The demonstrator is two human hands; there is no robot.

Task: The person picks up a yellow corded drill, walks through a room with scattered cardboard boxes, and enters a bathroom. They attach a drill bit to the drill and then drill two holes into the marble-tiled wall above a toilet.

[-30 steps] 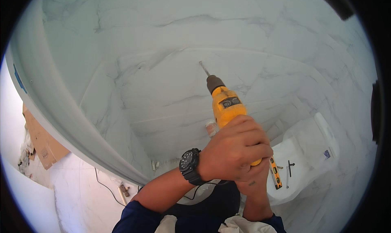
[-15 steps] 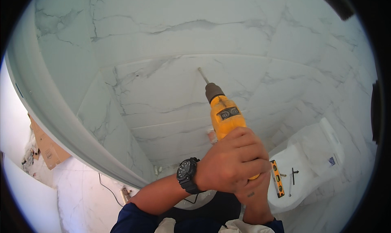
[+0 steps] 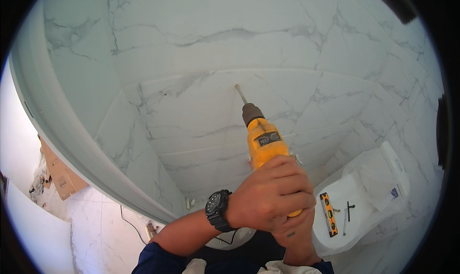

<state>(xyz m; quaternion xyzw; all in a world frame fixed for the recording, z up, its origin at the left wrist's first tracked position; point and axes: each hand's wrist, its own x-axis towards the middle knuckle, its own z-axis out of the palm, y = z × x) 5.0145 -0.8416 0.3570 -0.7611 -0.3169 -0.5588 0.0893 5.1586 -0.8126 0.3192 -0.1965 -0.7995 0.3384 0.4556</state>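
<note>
A yellow power drill (image 3: pixel 265 142) with a dark chuck (image 3: pixel 251 112) points up and away from me. Its masonry bit (image 3: pixel 241 94) meets the marble-patterned wall tile (image 3: pixel 191 106) at a small spot. My left hand (image 3: pixel 268 192), below a black wristwatch (image 3: pixel 218 210), is closed over the drill's rear. Beneath it, my right hand (image 3: pixel 293 231) wraps the handle end; the left hand hides most of its fingers, and the trigger cannot be seen.
At right, a plastic-wrapped white toilet (image 3: pixel 326 245) carries a yellow spirit level (image 3: pixel 328 214), a chuck key (image 3: pixel 349 211) and a thin metal rod (image 3: pixel 344 221). A curved white frame edge (image 3: pixel 81 144) runs down the left. Cardboard (image 3: pixel 62 175) and a cable (image 3: pixel 132 226) lie beyond.
The view has shifted slightly, so the wall and toilet appear a little lower. Both hands keep their hold on the drill, and the bit stays at the same wall spot.
</note>
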